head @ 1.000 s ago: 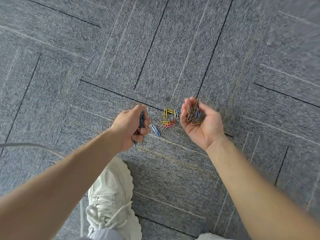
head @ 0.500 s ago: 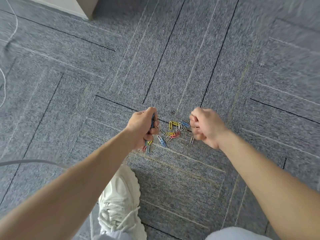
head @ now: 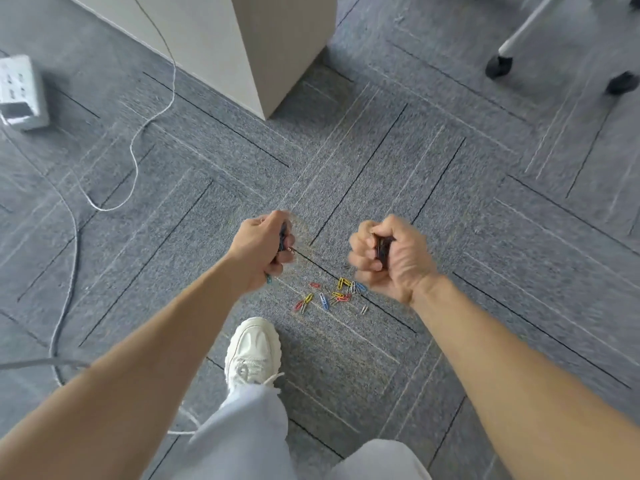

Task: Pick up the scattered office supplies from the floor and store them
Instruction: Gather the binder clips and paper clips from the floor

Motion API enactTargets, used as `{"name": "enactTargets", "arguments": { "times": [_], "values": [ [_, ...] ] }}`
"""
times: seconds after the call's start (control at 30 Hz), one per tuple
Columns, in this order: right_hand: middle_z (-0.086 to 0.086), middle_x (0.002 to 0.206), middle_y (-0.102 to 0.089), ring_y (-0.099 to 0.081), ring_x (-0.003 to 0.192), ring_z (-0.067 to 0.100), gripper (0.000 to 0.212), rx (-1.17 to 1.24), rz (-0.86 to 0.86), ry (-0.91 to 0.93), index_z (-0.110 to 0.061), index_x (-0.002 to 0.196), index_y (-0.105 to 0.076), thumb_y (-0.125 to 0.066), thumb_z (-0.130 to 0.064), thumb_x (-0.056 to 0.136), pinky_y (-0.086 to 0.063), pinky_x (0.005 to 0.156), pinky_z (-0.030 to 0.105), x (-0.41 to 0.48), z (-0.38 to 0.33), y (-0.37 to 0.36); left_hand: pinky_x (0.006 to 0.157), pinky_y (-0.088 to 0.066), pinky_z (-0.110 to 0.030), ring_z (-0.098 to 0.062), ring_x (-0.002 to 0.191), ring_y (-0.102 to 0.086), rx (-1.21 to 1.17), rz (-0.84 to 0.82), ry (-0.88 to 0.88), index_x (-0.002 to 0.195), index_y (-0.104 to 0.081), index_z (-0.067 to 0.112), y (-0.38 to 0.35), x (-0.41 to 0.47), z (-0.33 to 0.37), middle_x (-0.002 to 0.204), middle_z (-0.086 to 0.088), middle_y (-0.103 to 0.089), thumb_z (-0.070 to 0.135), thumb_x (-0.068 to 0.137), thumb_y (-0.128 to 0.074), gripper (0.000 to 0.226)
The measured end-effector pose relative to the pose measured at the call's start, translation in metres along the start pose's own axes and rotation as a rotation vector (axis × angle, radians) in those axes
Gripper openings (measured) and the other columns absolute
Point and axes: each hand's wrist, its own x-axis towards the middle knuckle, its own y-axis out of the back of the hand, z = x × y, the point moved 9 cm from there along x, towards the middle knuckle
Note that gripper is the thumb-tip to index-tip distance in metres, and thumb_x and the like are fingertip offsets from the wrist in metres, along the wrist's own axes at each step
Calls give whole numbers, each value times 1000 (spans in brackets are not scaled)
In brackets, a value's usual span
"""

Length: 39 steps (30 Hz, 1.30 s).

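**Both fists closed on clips and lifting away from the floor [head: 450, 341].**

The left hand [head: 258, 249] keeps its fingers curled round the left bunch [head: 283, 237] of clips, with a blue one poking out under the fist. The right hand [head: 384, 258] lay palm-up and spread a second ago; it has now closed over the right bunch [head: 381, 249], and only a dark tangle shows between thumb and fingers. Both hands have come up, and the view now takes in a power strip [head: 20, 91] far left of them and a cabinet [head: 277, 46] beyond them. The loose clips [head: 332, 296] remain on the floor, between the hands and nearer the person, just ahead of the shoe [head: 252, 348]. I judge the hands full and bound for storage, though no container is in view. The rest will need a second trip.
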Motion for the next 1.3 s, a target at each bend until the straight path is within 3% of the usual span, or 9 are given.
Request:
{"name": "enactTargets", "arguments": {
  "times": [0.17,0.3,0.4,0.57,0.73,0.9,1.03,1.13,1.3],
  "values": [
    [0,58,-37,-27,49,13,26,-300,13,-117,-17,62,-40,-36,-14,87,-17,43,22,-61,-32,-78,36,-23,-17,-13,41,-37,-32,49,-47,68,-48,19,17,-99,46,56,1,-50,30,97,-51,32],
    [-2,49,-34,-28,45,15,36,-940,134,18,-19,53,-37,-43,-16,89,-19,46,24,-107,-74,-121,38,-24,-17,-14,40,-39,-4,122,-113,66,-49,19,33,-175,80,57,0,-50,29,96,-51,32],
    [-4,47,-27,-23,47,16,38,-1126,183,74,-23,48,-27,-44,-20,83,-16,49,26,-147,-109,-161,38,-24,-17,-16,39,-40,20,180,-165,64,-48,17,46,-239,103,59,-3,-49,27,94,-48,32],
    [4,53,-26,-21,51,18,33,-1160,110,157,-21,45,-25,-42,-28,71,-16,53,35,-198,-165,-253,39,-26,-19,-17,41,-43,41,302,-207,62,-45,17,92,-346,140,63,-8,-48,29,91,-48,32],
    [9,64,-31,-23,58,22,21,-1132,-29,172,-10,59,-39,-41,-29,66,-15,51,33,-239,-197,-382,44,-22,-19,-17,42,-40,-98,377,-276,60,-44,21,150,-454,207,58,-2,-47,31,96,-47,37],
    [10,63,-28,-21,56,19,19,-1156,-202,224,-9,60,-39,-40,-28,66,-13,54,38,-272,-221,-522,42,-19,-15,-14,42,-37,-210,456,-384,61,-42,22,214,-550,278,53,3,-46,30,100,-45,39],
    [8,60,-29,-23,52,19,15,-1143,-241,239,-19,58,-35,-42,-28,68,-17,49,28,-289,-242,-606,40,-19,-14,-14,41,-36,-272,523,-435,62,-42,21,263,-605,313,53,3,-45,30,99,-45,38],
    [1,55,-25,-18,37,13,25,-1005,-265,140,-21,64,-31,-40,-13,85,-15,41,15,-294,-246,-650,39,-20,-14,-14,38,-36,-321,547,-454,63,-43,20,297,-630,325,54,1,-45,29,101,-45,39],
    [0,52,-25,-17,40,14,28,-1027,-316,97,-21,59,-31,-42,-13,84,-12,46,18,-291,-225,-718,40,-20,-16,-15,40,-38,-363,608,-464,64,-46,19,366,-654,318,57,-1,-47,28,98,-46,35]
  ]
}}
